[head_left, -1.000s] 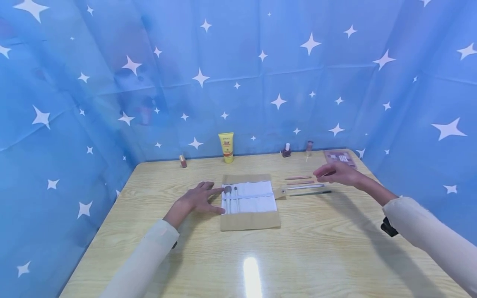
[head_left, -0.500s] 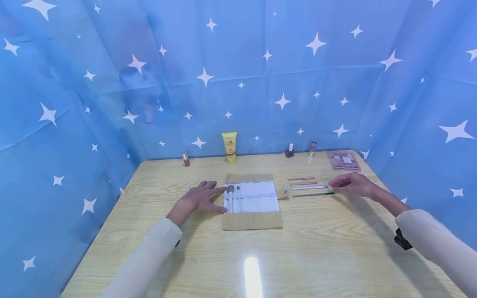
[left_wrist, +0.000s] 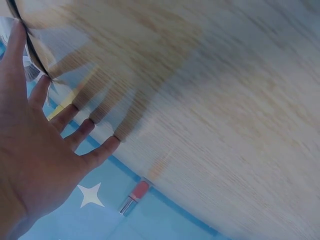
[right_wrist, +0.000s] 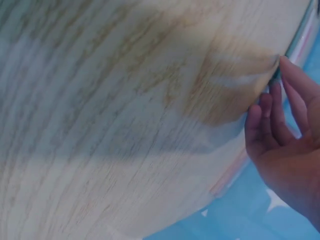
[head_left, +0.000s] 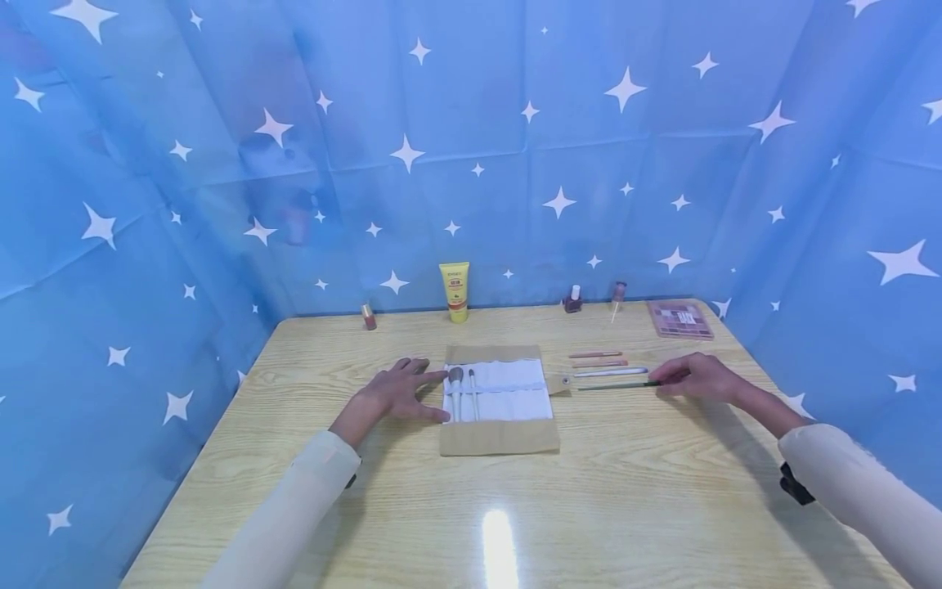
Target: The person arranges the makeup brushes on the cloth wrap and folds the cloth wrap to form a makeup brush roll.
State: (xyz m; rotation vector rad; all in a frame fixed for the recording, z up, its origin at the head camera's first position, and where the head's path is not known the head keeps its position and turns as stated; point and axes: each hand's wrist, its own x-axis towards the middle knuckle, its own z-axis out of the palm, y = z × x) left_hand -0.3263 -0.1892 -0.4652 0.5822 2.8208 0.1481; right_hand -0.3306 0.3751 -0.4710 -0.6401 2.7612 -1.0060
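Note:
A tan fabric brush roll [head_left: 500, 439] lies unfolded, its white lining showing. Tucked into its left side are a large fluffy makeup brush [head_left: 455, 394] and a smaller brush [head_left: 473, 396]. My left hand [head_left: 392, 394] rests with spread fingers at the roll's left edge; the left wrist view shows those fingers touching the tabletop. Right of the roll, my right hand [head_left: 695, 379] pinches the right end of a slim dark green brush [head_left: 611, 385], which lies along the table. Just behind it lie a white brush [head_left: 609, 372] and two thin pinkish brushes [head_left: 598, 363].
Along the table's back edge stand a small lip-colour tube [head_left: 369, 316], a yellow squeeze tube [head_left: 456, 292], a dark nail polish bottle [head_left: 572, 299] and a pinkish tube [head_left: 618, 293]. A makeup palette [head_left: 680, 319] lies at the back right. Blue star-patterned cloth surrounds the table.
My right hand has moved right and down from above the brushes to the dark green brush's right end and taken hold of it. My left hand has stayed at the roll.

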